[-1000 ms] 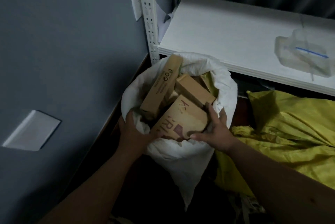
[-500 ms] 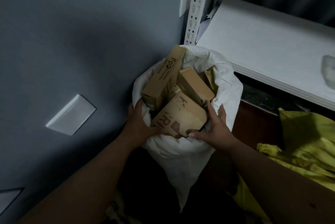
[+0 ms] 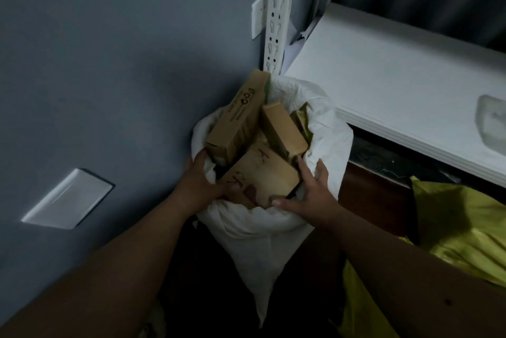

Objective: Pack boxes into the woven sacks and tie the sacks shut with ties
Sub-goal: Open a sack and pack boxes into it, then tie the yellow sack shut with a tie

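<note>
Head view: both hands, left hand (image 3: 201, 184) and right hand (image 3: 309, 194), grasping stiff cardboard box (image 3: 260, 178) at its sides; soft white sack (image 3: 273, 228) likely sags, grip rim.

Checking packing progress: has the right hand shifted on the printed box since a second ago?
No. The right hand still grips the printed box at the white sack rim.

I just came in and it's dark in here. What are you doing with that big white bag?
A person is packing cardboard boxes into a white woven sack that stands in the corner by a shelf. Both hands are on the nearest box: the left hand at its left end, the right hand around its right end. Two more boxes stick out above the rim. The sack is open, not yet tied. A yellow sack lies to the right.
</note>
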